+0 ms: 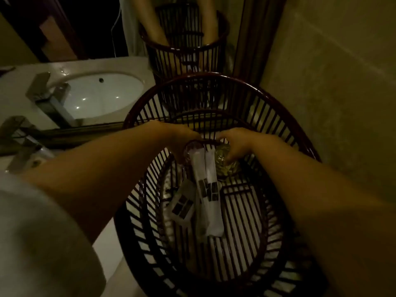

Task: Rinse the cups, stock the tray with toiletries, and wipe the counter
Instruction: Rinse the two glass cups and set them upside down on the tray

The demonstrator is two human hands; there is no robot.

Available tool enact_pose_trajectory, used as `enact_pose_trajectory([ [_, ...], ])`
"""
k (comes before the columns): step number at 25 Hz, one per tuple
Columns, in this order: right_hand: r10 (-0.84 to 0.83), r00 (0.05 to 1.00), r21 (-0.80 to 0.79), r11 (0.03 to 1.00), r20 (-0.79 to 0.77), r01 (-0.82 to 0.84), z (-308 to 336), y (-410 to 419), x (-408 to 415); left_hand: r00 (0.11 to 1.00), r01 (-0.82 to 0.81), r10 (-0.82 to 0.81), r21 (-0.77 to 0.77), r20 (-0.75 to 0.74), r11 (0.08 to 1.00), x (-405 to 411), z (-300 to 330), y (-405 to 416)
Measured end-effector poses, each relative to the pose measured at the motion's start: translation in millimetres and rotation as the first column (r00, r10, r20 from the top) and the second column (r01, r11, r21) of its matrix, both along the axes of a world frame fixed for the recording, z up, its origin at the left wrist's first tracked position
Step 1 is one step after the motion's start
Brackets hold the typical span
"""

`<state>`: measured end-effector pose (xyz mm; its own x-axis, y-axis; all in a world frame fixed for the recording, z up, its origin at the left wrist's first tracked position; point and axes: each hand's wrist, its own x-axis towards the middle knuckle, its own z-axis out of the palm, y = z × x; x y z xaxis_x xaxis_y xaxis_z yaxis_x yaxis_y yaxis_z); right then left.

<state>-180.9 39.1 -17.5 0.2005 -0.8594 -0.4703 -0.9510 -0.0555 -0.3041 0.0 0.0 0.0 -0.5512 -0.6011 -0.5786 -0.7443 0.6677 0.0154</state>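
A dark slatted oval tray point(276, 249) stands on the white counter point(107, 245) against the mirror. At its far end my left hand point(182, 136) curls over a clear glass cup point(189, 154). My right hand point(234, 145) grips the top of a second glass cup point(225, 168) beside it. Two long white toiletry packets point(209, 202) lean from the left cup down along the tray floor. A small square packet point(182, 205) lies to their left. The fingertips of both hands are partly hidden in the dim light.
The mirror point(64, 28) behind the tray reflects the oval sink point(102, 93), a faucet and the tray itself. The real chrome faucet point(20, 144) stands at the left. A tiled wall point(332, 93) closes the right side. My grey sleeve point(38, 243) fills the lower left.
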Motion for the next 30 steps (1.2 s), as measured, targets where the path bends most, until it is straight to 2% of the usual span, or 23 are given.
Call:
enact_pose_trajectory([
  [3,0.007,1.0,-0.015,1.0,-0.014,-0.007,-12.7,0.0,-0.6,0.993,-0.06,0.068,0.088,-0.093,0.994,-0.1,-11.0,-5.0],
  [8,-0.011,1.0,-0.088,0.996,-0.016,0.01,-17.8,1.3,-1.8,0.986,0.025,-0.037,-0.074,-0.165,0.997,-8.5,-25.4,-6.2],
  [12,-0.007,0.996,-0.059,0.998,-0.088,0.002,-8.3,4.9,1.4,0.978,-0.069,0.055,-0.064,-0.199,0.996,-6.1,-26.9,-9.1],
  [16,0.027,0.984,-0.034,0.999,-0.177,-0.033,18.5,7.9,1.3,0.986,-0.091,0.074,-0.106,-0.148,0.99,-4.9,-10.9,-8.3],
  [24,0.079,0.995,-0.233,0.968,-0.053,-0.089,115.0,15.7,-2.4,0.988,-0.135,0.117,-0.206,-0.096,0.969,14.4,92.6,17.3],
  [27,0.121,0.993,-0.251,0.961,0.006,-0.116,157.4,32.4,4.4,0.971,-0.198,0.158,-0.229,-0.182,0.953,32.0,137.8,44.0],
  [30,0.209,0.978,-0.263,0.943,-0.014,-0.206,202.1,54.2,18.5,0.947,-0.246,0.174,-0.258,-0.27,0.934,50.4,184.5,79.2],
])
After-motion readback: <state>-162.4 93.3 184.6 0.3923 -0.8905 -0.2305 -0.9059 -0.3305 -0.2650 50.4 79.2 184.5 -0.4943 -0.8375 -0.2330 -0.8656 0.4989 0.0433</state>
